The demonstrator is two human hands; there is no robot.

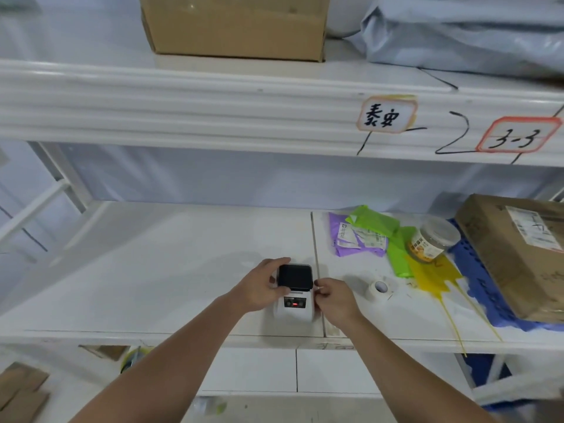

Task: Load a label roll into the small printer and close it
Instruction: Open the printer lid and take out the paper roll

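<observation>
Printer (pixel 294 300) held on the white shelf (pixel 152 270), lower centre of frame.
Left hand (pixel 262 285) grips its dark lid's left side; right hand (pixel 334 297) pinches at its right edge. Label roll (pixel 380 287) lies just right, with parcels (pixel 366 236) beyond.

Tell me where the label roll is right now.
The label roll lies on the white shelf, just right of the right hand and the printer, left of the yellow bag.
</observation>
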